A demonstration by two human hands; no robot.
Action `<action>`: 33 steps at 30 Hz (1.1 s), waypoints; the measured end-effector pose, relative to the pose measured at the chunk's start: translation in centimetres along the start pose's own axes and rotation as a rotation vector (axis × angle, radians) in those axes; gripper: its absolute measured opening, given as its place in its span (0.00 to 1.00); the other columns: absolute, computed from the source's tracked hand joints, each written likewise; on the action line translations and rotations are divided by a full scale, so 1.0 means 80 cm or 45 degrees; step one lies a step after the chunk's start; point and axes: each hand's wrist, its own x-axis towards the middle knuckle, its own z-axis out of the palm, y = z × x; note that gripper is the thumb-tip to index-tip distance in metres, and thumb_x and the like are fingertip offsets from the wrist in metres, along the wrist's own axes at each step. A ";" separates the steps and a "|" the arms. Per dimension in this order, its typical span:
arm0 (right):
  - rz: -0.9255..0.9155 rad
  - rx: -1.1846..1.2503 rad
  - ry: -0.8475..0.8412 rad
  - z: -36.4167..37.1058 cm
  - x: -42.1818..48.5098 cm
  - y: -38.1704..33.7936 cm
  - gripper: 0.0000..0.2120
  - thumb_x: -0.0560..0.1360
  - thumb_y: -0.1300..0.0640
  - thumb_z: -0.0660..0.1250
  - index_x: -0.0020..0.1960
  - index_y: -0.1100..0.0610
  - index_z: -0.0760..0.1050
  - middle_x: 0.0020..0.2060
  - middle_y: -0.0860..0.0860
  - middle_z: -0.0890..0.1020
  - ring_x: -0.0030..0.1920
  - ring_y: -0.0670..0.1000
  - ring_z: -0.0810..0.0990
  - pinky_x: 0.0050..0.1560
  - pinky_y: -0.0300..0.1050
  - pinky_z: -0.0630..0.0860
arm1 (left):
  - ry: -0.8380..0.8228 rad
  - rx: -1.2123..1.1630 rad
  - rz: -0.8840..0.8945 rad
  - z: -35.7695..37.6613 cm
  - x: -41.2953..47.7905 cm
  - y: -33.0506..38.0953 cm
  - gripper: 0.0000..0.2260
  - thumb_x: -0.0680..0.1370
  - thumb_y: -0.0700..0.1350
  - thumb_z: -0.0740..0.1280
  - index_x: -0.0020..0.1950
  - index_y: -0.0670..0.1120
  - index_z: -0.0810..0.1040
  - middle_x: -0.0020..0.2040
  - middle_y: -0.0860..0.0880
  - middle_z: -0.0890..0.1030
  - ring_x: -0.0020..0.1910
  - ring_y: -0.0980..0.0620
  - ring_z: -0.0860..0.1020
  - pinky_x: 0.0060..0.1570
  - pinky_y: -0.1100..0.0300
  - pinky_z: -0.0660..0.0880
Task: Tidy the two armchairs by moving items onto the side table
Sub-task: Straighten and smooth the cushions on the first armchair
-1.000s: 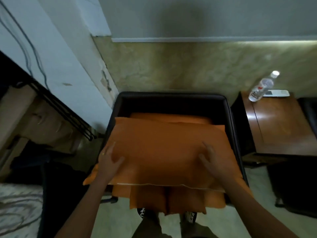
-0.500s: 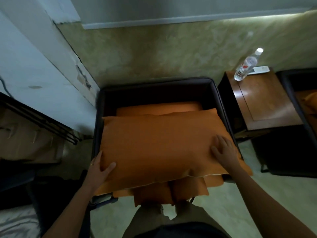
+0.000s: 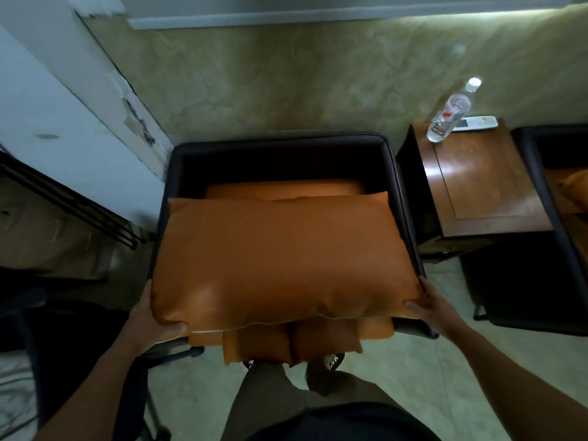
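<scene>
A large orange leather cushion point(image 3: 280, 259) lies across the seat of a black armchair point(image 3: 283, 146) in front of me. My left hand point(image 3: 152, 319) grips its near left corner, thumb on top. At the near right corner, my right hand point(image 3: 429, 310) grips it the same way. An orange seat pad point(image 3: 286, 188) shows behind the cushion, and more orange padding point(image 3: 292, 343) hangs below its front edge. The wooden side table point(image 3: 486, 192) stands to the right of the chair. On it are a clear water bottle point(image 3: 450, 111) and a white remote point(image 3: 477, 122).
A second black armchair point(image 3: 537, 173) with an orange cushion point(image 3: 576, 189) stands at the right edge, beyond the side table. A dark rack point(image 3: 70, 202) and a wall corner sit to the left. My legs and shoes show below the cushion on a pale floor.
Both hands slid from the top of the orange cushion to its near corners and now grip them. The view shifted left and down a little.
</scene>
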 end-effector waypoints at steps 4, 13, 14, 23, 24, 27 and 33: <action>-0.007 0.057 0.004 0.003 0.008 -0.004 0.50 0.72 0.54 0.78 0.82 0.48 0.49 0.76 0.57 0.67 0.72 0.62 0.69 0.67 0.59 0.68 | 0.026 -0.071 0.058 -0.006 -0.004 0.006 0.67 0.52 0.58 0.81 0.81 0.62 0.43 0.74 0.44 0.68 0.68 0.41 0.72 0.61 0.45 0.73; -0.157 0.223 0.365 0.010 0.009 -0.045 0.42 0.76 0.54 0.74 0.82 0.45 0.53 0.72 0.58 0.74 0.69 0.61 0.74 0.65 0.62 0.73 | 0.151 -0.228 0.216 -0.042 0.014 0.041 0.58 0.58 0.61 0.81 0.79 0.67 0.49 0.69 0.56 0.70 0.64 0.53 0.71 0.64 0.48 0.70; -0.175 0.238 0.384 0.010 0.010 -0.054 0.41 0.76 0.55 0.74 0.82 0.45 0.54 0.71 0.58 0.74 0.68 0.61 0.75 0.65 0.63 0.74 | 0.143 -0.234 0.223 -0.049 0.022 0.045 0.58 0.56 0.64 0.80 0.80 0.66 0.50 0.68 0.56 0.69 0.64 0.53 0.71 0.64 0.49 0.71; -0.222 -0.079 0.667 -0.012 0.049 -0.142 0.33 0.79 0.53 0.70 0.80 0.48 0.62 0.67 0.64 0.71 0.66 0.68 0.67 0.66 0.64 0.66 | 0.000 -0.230 0.343 -0.101 0.129 0.087 0.58 0.55 0.69 0.79 0.80 0.63 0.55 0.67 0.52 0.76 0.60 0.53 0.78 0.60 0.53 0.74; -0.233 -0.087 0.699 -0.015 0.055 -0.157 0.32 0.79 0.53 0.70 0.79 0.49 0.63 0.68 0.65 0.71 0.67 0.68 0.66 0.67 0.64 0.64 | -0.008 -0.230 0.359 -0.107 0.139 0.097 0.57 0.56 0.69 0.79 0.80 0.64 0.55 0.66 0.53 0.77 0.59 0.54 0.78 0.60 0.53 0.74; -0.280 -0.084 0.754 -0.025 0.085 -0.193 0.30 0.79 0.53 0.69 0.79 0.49 0.64 0.68 0.65 0.70 0.68 0.68 0.66 0.69 0.67 0.65 | 0.013 -0.230 0.411 -0.124 0.167 0.125 0.51 0.62 0.66 0.80 0.78 0.68 0.54 0.71 0.53 0.74 0.58 0.59 0.77 0.59 0.57 0.73; -0.339 -0.118 0.835 -0.033 0.160 -0.232 0.25 0.81 0.44 0.62 0.77 0.45 0.66 0.72 0.59 0.65 0.72 0.65 0.63 0.69 0.66 0.66 | 0.178 -0.167 0.390 -0.140 0.238 0.188 0.54 0.55 0.76 0.72 0.78 0.68 0.54 0.72 0.41 0.74 0.65 0.40 0.76 0.63 0.42 0.75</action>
